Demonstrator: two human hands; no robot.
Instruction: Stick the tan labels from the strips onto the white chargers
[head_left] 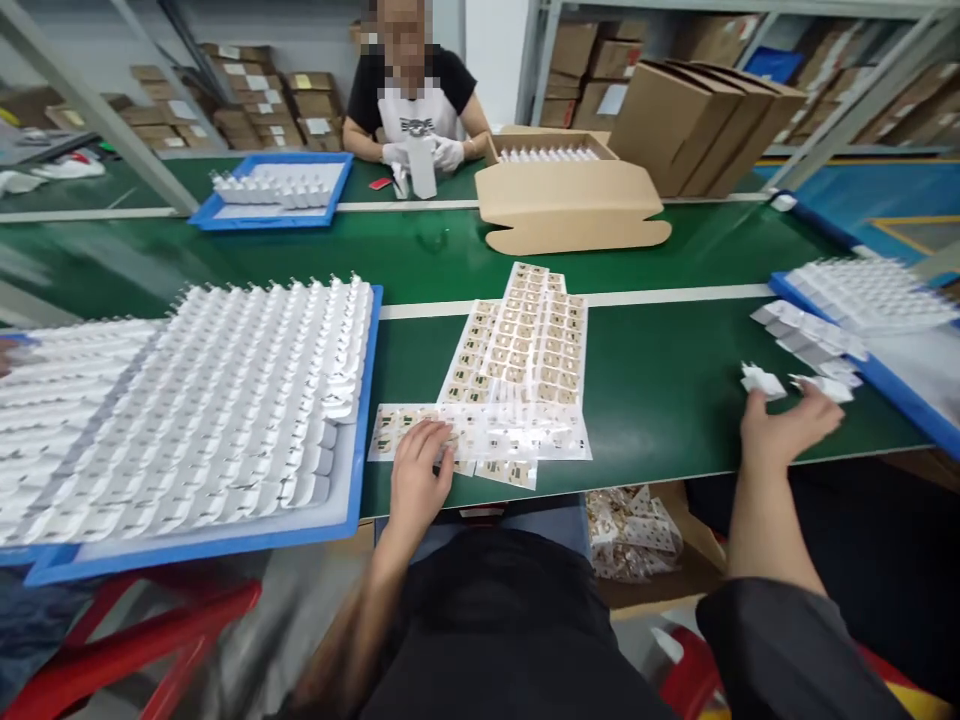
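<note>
My left hand [421,478] lies on a sheet of small stickers [495,432] near the table's front edge. Its fingers rest on the sheet, the thumb a little apart. More sticker sheets [536,335] fan out beyond it, overlapping. Far to the right, my right hand [791,430] reaches over the table with thumb and fingers spread. One white plug adapter [763,382] stands just beyond the thumb, and a second white adapter [831,388] is at the fingertips. Behind them a row of white adapters [806,335] leans against a blue-rimmed tray [900,400].
At left, a large blue tray [367,400] holds many white adapters in rows. Across the table, a gloved person [416,120] handles a white piece, between another blue tray [334,195] and an open cardboard box [570,195]. Bagged parts [634,530] sit below the table edge.
</note>
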